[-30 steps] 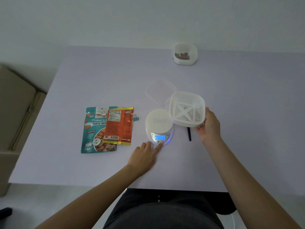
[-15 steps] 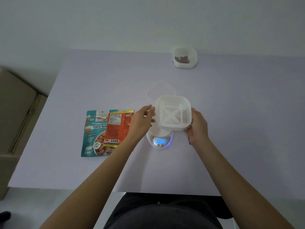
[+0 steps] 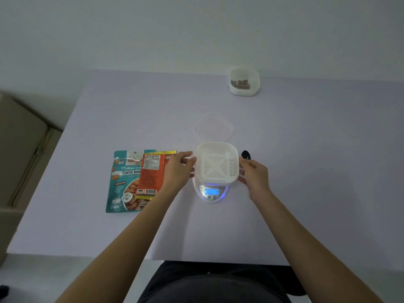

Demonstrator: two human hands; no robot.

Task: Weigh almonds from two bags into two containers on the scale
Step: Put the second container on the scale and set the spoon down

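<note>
A white slotted container (image 3: 216,162) sits on the small white scale (image 3: 211,193), whose blue display reads 0. My left hand (image 3: 178,169) holds the container's left rim with fingers and thumb. My right hand (image 3: 254,173) grips its right rim. A teal roasted-almond bag (image 3: 122,182) lies flat to the left of the scale, with an orange bag (image 3: 150,173) lying partly over it. A second white container (image 3: 244,82) with some almonds inside stands at the table's far edge.
A clear lid (image 3: 214,127) lies just behind the scale. The bowl of a black spoon (image 3: 246,154) shows beyond my right hand. The pale purple table (image 3: 317,171) ends near my body; a beige sofa (image 3: 19,149) stands at the left.
My right hand carried the slotted container leftward and down onto the scale. My left hand left the scale's button and came up to the container's left rim.
</note>
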